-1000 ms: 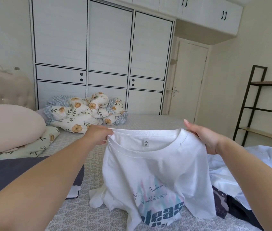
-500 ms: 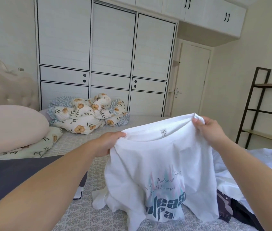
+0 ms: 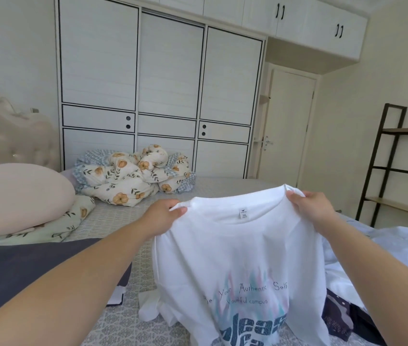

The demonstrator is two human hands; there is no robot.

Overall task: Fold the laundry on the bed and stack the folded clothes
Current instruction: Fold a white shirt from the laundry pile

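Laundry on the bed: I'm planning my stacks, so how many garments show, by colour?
White: 2, the printed T-shirt held up by left hand and right hand, and a crumpled garment.
Dark: 2, a grey garment and a navy patterned one.
Total: 4

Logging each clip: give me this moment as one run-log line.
step: shirt held up, unfolded | left hand: grips shirt shoulder | right hand: grips other shoulder | hem: on bed

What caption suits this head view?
Both hands, left and right, hold a white printed T-shirt up by its shoulders over the bed.
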